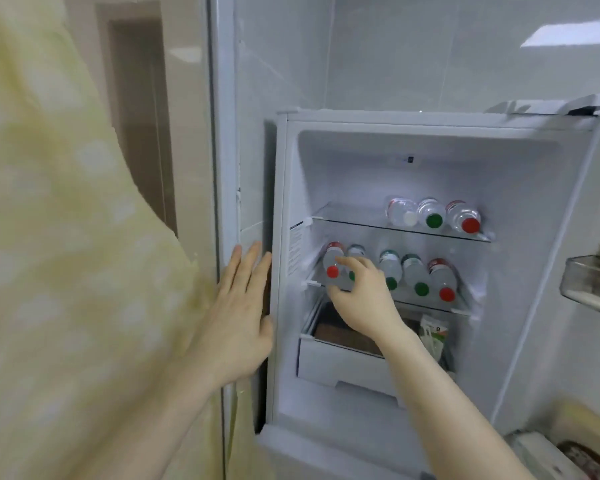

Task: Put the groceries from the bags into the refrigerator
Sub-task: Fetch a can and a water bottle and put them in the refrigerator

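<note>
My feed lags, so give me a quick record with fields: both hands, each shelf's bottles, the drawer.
left hand: open, flat against the fridge's left outer edge
right hand: fingers curled on a green-capped bottle
upper shelf: three bottles lying down, caps white, green, red
lower shelf: five bottles lying down, caps red, green, green, green, red
drawer: holds a dark item and a white-green packet

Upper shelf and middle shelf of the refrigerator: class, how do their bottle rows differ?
The upper shelf holds three bottles, the middle shelf five. Upper caps include a white one; the middle row shows only red and green. The right hand touches only the middle row. All lie caps outward.
</note>
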`<state>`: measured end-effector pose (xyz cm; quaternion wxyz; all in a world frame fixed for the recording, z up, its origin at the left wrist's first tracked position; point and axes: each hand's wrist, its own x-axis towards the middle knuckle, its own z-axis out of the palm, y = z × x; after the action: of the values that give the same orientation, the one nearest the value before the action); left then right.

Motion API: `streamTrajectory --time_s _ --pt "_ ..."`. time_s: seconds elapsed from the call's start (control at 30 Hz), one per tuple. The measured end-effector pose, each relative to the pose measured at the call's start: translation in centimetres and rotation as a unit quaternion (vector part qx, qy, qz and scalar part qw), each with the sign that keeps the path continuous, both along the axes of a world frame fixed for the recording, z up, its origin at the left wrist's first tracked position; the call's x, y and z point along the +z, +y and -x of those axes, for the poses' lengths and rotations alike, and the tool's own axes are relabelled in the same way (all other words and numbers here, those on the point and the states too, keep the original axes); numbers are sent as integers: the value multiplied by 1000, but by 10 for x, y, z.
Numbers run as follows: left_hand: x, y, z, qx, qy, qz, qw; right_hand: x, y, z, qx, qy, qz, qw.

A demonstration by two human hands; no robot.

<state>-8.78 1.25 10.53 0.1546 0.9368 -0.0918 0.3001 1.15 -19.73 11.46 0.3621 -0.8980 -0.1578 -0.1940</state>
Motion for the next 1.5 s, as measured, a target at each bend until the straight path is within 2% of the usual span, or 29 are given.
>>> streamTrajectory --time_s 0.17,0.27,0.37,0.57,0.67,0.77,0.87,0.93,0.97,1.03,1.07,1.17,1.23,1.3,1.33,1.4,1.5 --pt "-60 24 133 33 49 68 996 -45 29 111 182 94 81 975" --pt "-98 38 210 86 86 89 989 -66 51 164 289 164 168 928" --pt "-126 52 279 167 134 106 971 -81 84 204 377 233 236 865" --pt "-141 54 398 316 160 180 918 -112 162 271 544 188 314 755" --pt "-149 46 445 378 190 205 883 -126 201 302 628 148 345 682" --pt "-162 28 487 480 228 233 814 -137 235 333 682 130 410 592" --pt "-180 -1 533 616 167 277 719 -141 258 353 694 83 483 528" --pt "-185 -26 557 688 160 271 654 -136 274 359 685 25 516 513" --pt "-187 -41 567 717 159 274 621 -124 273 362 694 43 502 515" --pt "-186 -71 583 759 147 275 572 -151 278 342 730 101 437 516" --pt "-186 -86 590 775 145 272 552 -161 283 342 731 100 453 501" --pt "-185 -127 606 814 127 275 496 -155 284 387 760 13 481 437" --pt "-180 -147 615 833 112 281 463 -124 260 435 801 -4 454 391" --pt "-174 -173 626 854 87 276 433 -102 238 489 838 -83 429 328" --pt "-171 -189 633 862 77 275 418 -116 232 508 862 -101 394 302" --pt "-165 -226 649 880 65 270 385 -120 211 552 886 -76 387 242" --pt "-162 -286 679 903 51 272 329 -132 174 618 919 -97 337 181"
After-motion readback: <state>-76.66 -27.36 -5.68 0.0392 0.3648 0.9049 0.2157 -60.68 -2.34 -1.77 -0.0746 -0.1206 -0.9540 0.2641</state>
